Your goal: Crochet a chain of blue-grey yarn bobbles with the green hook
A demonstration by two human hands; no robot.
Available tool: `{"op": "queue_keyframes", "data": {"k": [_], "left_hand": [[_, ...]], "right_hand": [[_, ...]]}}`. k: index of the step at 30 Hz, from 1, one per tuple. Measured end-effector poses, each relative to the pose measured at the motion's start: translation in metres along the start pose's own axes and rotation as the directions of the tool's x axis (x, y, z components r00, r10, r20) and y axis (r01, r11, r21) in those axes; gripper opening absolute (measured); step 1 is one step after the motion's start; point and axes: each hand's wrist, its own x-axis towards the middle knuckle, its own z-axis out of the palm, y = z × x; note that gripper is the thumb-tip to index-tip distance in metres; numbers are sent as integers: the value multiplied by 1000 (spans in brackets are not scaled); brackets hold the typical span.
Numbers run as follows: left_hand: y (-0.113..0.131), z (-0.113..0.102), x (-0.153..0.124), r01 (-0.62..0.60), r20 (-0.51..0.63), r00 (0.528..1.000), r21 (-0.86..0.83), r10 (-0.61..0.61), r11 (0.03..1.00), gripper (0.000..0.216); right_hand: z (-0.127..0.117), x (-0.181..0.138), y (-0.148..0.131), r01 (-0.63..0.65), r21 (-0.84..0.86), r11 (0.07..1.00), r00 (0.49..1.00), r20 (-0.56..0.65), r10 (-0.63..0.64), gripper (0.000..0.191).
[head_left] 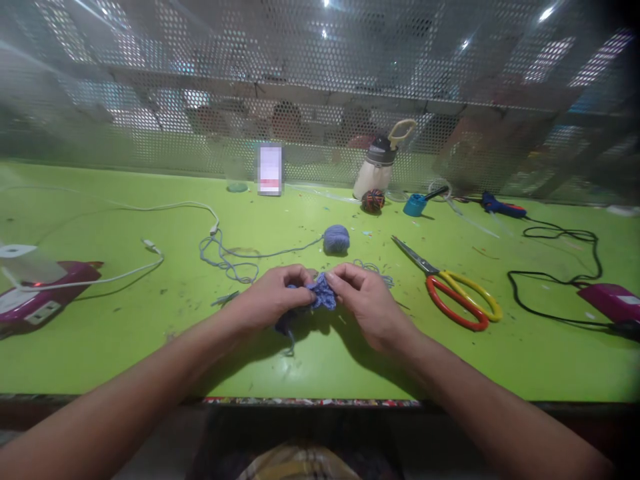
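A small piece of purple-blue crochet work [325, 295] is held up between my two hands, a little above the green table. Thumb and fingers of my left hand [283, 291] pinch its left side. On its right edge, the thumb and forefinger of my right hand [363, 300] are closed. Part of the piece and a loose tail of yarn hang below my left fingers. Beyond my hands sits a ball of purple-blue yarn [337, 239], its strand running left into loose loops. A thin tool [226, 298], partly hidden, lies beside my left hand.
Large scissors [457, 297] with red and yellow handles lie to the right. Power strips [43, 300] and cables flank both sides. At the back stand a phone [270, 170], a bottle [375, 170], a multicoloured yarn ball [373, 201], a blue pot [415, 205] and a glue gun [503, 205].
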Motion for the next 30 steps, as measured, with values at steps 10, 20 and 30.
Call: {"op": "queue_keyframes", "data": {"k": [10,20,30], "left_hand": [[-1,-1,6,34,-19,999,4,-34,999,15],[-1,-8,2,171,226,970,-369,-90,914,23],[0,-14,-2,-18,133,991,7,17,1000,34]], "right_hand": [[-7,0,-4,70,-133,989,997,52,-63,17],[-12,9,0,-86,19,996,988,133,83,17],[-15,5,-9,-104,61,993,971,223,88,21]]}}
